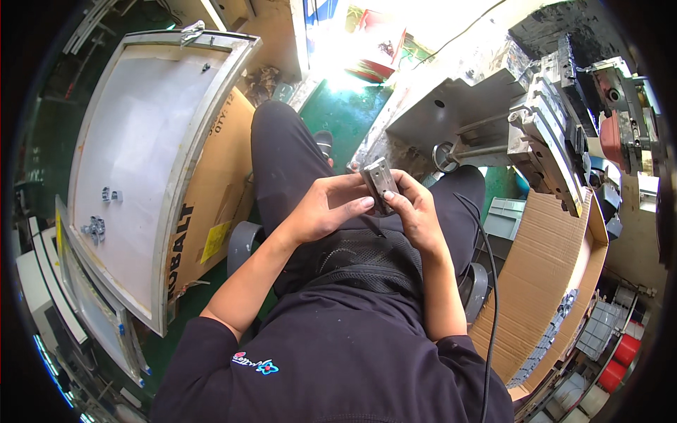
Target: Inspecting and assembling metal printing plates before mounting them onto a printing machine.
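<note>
Above my lap, both hands hold a small grey metal block [379, 182] with holes along its face, tilted upright. My left hand [333, 208] grips its left side, thumb and fingers closing toward it. On the block's right side, my right hand [416, 211] pinches it with the thumb pressed on the lower front and the fingers behind. A thin dark strip [371, 225] shows just under the left thumb; whether it belongs to the block, I cannot tell. The block's back is hidden by my fingers.
At left, a framed white panel [141, 141] lies over a cardboard box [211, 183], with several small metal parts [95, 229] on it. A metal machine [543, 134] stands at right, above an open cardboard box [536, 296]. A black cable [495, 303] runs beside my right arm.
</note>
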`<state>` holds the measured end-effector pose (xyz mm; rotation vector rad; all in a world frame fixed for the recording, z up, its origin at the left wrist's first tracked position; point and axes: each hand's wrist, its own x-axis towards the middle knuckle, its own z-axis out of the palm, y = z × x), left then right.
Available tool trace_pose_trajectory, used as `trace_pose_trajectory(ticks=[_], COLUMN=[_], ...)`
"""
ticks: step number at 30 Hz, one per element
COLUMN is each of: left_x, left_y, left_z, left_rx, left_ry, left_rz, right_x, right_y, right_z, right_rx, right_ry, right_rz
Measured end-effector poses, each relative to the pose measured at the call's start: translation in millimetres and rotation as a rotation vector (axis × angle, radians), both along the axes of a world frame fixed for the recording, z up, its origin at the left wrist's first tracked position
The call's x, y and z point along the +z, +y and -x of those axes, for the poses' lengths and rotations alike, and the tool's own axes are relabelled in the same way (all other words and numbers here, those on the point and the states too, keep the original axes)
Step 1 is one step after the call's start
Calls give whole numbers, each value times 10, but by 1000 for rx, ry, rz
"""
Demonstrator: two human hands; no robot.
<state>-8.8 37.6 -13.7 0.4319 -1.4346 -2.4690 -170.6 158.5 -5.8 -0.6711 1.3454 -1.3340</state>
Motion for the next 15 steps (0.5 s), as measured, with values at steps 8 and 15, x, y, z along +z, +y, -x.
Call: trace_pose_trajectory(ticks=[8, 15], left_x=[-61, -115], left_y=[204, 7], left_z=[178, 51], left_rx=[63, 108], left_ry=[-135, -234], left_rz=[-261, 21], right_x=[-206, -89], right_y=[74, -38], right_z=[97, -215], right_rx=[-72, -111], right_ry=[-30, -57], right_rz=[-117, -82])
